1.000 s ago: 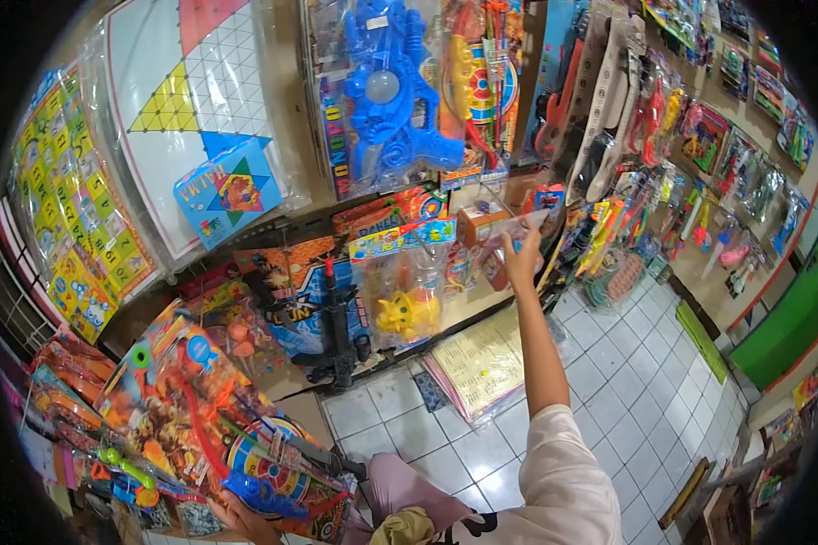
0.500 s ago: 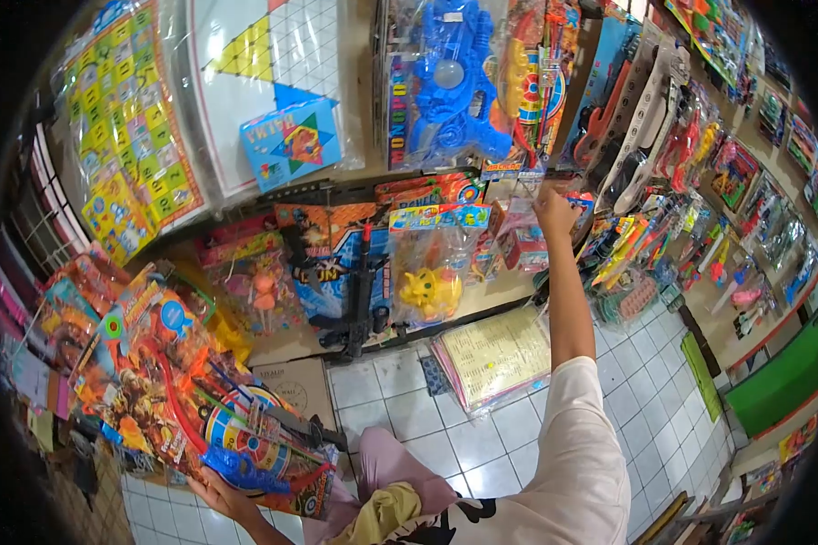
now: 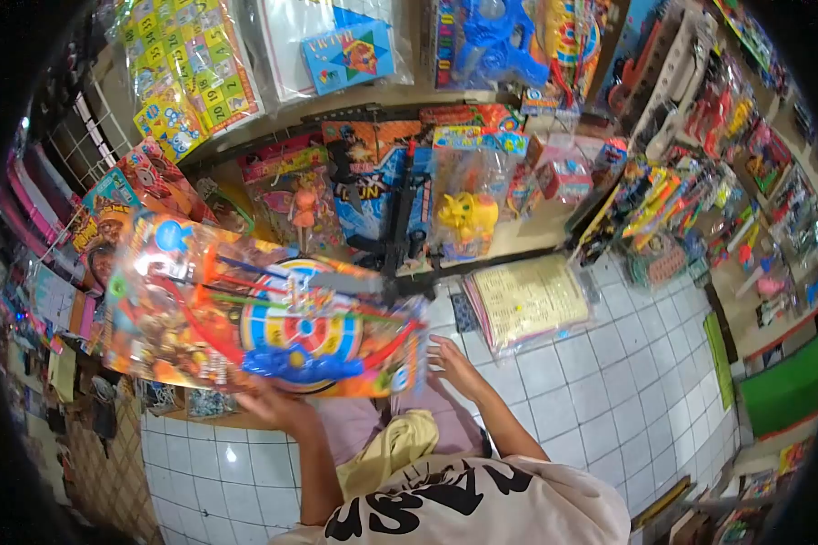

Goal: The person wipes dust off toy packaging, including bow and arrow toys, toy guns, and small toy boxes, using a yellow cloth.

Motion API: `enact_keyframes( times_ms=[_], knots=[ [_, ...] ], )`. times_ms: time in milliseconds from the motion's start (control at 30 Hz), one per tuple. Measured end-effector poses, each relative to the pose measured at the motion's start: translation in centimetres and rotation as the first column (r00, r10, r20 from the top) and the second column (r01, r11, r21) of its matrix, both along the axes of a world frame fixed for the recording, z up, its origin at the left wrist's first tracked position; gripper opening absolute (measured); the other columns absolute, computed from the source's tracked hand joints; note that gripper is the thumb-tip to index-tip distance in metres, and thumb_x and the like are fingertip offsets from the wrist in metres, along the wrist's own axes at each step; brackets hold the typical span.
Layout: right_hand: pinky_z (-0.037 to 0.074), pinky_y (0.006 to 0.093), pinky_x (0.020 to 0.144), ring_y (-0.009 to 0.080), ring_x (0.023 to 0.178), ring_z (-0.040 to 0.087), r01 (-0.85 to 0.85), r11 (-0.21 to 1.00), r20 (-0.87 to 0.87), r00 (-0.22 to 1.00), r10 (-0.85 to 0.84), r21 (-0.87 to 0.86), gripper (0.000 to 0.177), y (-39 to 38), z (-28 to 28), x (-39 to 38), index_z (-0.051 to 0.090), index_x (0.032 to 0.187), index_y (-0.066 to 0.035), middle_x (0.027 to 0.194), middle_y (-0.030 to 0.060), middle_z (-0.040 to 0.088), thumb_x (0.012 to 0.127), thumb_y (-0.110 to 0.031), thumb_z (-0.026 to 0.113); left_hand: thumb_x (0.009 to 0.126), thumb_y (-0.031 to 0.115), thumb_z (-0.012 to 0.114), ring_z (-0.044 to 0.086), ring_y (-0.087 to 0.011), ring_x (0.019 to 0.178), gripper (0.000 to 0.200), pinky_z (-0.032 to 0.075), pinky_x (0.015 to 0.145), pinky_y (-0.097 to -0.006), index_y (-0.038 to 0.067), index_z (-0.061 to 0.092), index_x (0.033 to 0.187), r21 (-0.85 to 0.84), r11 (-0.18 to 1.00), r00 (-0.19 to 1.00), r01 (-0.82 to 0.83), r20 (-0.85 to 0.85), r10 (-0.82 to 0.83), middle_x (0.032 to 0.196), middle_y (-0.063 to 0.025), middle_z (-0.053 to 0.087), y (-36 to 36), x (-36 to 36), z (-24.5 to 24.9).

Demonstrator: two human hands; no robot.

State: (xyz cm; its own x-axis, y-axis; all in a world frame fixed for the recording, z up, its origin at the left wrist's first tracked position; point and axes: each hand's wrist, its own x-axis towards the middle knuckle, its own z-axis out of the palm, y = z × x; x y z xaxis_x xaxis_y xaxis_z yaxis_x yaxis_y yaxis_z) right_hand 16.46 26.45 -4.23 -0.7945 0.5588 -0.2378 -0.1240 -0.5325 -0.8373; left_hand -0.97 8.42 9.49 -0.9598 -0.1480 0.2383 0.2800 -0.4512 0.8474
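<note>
A packaged toy bow-and-arrow set (image 3: 304, 329) lies across my left hand (image 3: 280, 407), which grips its lower edge. Behind the clear wrap are a round target, a red bow, arrows and a blue toy gun. Most of my left fingers are hidden under the package. At its right end my right hand (image 3: 454, 368) has its fingers apart, with the fingertips right by the package edge.
Toys hang ahead: a black toy gun (image 3: 404, 209), a doll pack (image 3: 304, 213) and a yellow elephant toy (image 3: 469, 216). A bagged stack of printed sheets (image 3: 536, 295) rests on the tiled floor. Packed toy racks (image 3: 682, 200) line the right side.
My right hand has come down from the hanging packs to the package's right end. My left hand has raised the bow-and-arrow set and turned it nearly level. The view has shifted.
</note>
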Motion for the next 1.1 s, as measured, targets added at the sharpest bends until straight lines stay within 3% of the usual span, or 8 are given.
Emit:
enact_keyframes(
  times_ms=[400, 533, 667, 767, 867, 933, 1000, 1100],
  knots=[
    [0.036, 0.0172, 0.037, 0.0016, 0.051, 0.050, 0.285, 0.955, 0.150, 0.943, -0.296, 0.086, 0.028, -1.1, -1.9, 7.0, 0.053, 0.109, -0.008, 0.077, -0.0030, 0.060, 0.094, -0.032, 0.049, 0.089, 0.015, 0.056, 0.055, -0.0162, 0.091, 0.028, 0.048, 0.084, -0.0347, 0.007, 0.046, 0.114, -0.005, 0.798, 0.688, 0.603, 0.510, -0.517, 0.102, -0.0037, 0.054, -10.2, 4.2, -12.4],
    [0.033, 0.0175, 0.035, 0.0023, 0.043, 0.045, 0.260, 0.956, 0.157, 0.947, -0.280, 0.136, 0.028, -1.2, -4.1, 7.7, 0.054, 0.106, -0.006, 0.069, -0.0023, 0.058, 0.094, -0.030, 0.050, 0.091, 0.019, 0.050, 0.055, -0.0201, 0.095, 0.029, 0.048, 0.083, -0.0383, 0.009, 0.046, 0.119, 0.235, 0.912, 0.641, 0.336, 0.652, -0.404, 0.107, -0.0052, 0.056, -13.4, 2.4, -17.1],
    [0.036, 0.0206, 0.038, 0.0043, 0.047, 0.048, 0.123, 0.966, 0.319, 0.928, -0.193, 0.227, 0.028, -0.1, -5.9, 7.7, 0.053, 0.108, -0.003, 0.067, -0.0021, 0.057, 0.094, -0.027, 0.049, 0.088, 0.011, 0.053, 0.054, -0.0213, 0.105, 0.045, 0.047, 0.084, -0.0380, 0.014, 0.038, 0.131, -0.032, 0.978, 0.741, 0.207, 0.658, -0.135, 0.118, -0.0090, 0.053, -15.1, 0.9, -16.6],
    [0.047, 0.0286, 0.059, 0.0152, 0.067, 0.057, 0.020, 0.716, 0.357, 0.857, -0.372, 0.697, 0.029, 0.6, -7.2, 7.3, 0.052, 0.110, 0.001, 0.078, 0.0064, 0.059, 0.092, -0.022, 0.053, 0.087, 0.008, 0.056, 0.054, -0.0204, 0.104, 0.047, 0.047, 0.085, -0.0378, 0.013, 0.039, 0.130, -0.022, 0.957, 0.756, 0.288, 0.619, -0.213, 0.117, -0.0092, 0.053, -15.9, -0.2, -18.8],
    [0.037, 0.0453, 0.088, 0.0365, 0.103, 0.048, -0.163, -0.041, 0.080, 0.668, -0.740, 0.986, 0.032, -3.7, 0.9, 5.1, 0.053, 0.111, -0.003, 0.108, 0.0187, 0.052, 0.080, -0.008, 0.058, 0.084, 0.004, 0.060, 0.056, -0.0189, 0.100, 0.048, 0.046, 0.084, -0.0367, 0.013, 0.040, 0.126, -0.020, 0.963, 0.764, 0.269, 0.613, -0.200, 0.114, -0.0086, 0.055, -16.4, -0.5, -18.4],
    [0.033, 0.0479, 0.094, 0.0342, 0.112, 0.046, -0.138, 0.149, 0.174, 0.947, -0.270, 0.979, 0.041, -6.7, 5.3, 3.8, 0.049, 0.119, -0.005, 0.117, 0.0163, 0.051, 0.081, -0.017, 0.061, 0.082, 0.001, 0.062, 0.058, -0.0181, 0.096, 0.047, 0.047, 0.080, -0.0342, 0.013, 0.040, 0.122, -0.013, 0.968, 0.771, 0.249, 0.607, -0.190, 0.112, -0.0078, 0.056, -16.3, -0.5, -17.8],
    [0.028, 0.0504, 0.100, 0.0337, 0.122, 0.039, -0.431, 0.120, 0.396, 0.888, 0.232, 0.895, 0.060, -10.2, 5.1, 2.8, 0.046, 0.126, -0.008, 0.126, 0.0126, 0.049, 0.077, -0.035, 0.067, 0.082, 0.002, 0.063, 0.058, -0.0180, 0.096, 0.049, 0.048, 0.079, -0.0343, 0.013, 0.038, 0.123, 0.027, 0.972, 0.817, 0.235, 0.536, -0.212, 0.112, -0.0077, 0.055, -16.1, -0.5, -18.7],
    [0.018, 0.0591, 0.101, 0.0275, 0.123, 0.041, -0.421, -0.157, 0.449, 0.848, 0.281, 0.893, 0.050, -14.6, 3.2, 1.8, 0.054, 0.119, -0.012, 0.119, 0.0100, 0.055, 0.075, -0.033, 0.067, 0.083, 0.002, 0.063, 0.058, -0.0176, 0.097, 0.050, 0.048, 0.079, -0.0352, 0.013, 0.036, 0.124, -0.042, 0.955, 0.801, 0.295, 0.556, -0.223, 0.112, -0.0069, 0.055, -16.4, -0.5, -18.2]
  ],
)
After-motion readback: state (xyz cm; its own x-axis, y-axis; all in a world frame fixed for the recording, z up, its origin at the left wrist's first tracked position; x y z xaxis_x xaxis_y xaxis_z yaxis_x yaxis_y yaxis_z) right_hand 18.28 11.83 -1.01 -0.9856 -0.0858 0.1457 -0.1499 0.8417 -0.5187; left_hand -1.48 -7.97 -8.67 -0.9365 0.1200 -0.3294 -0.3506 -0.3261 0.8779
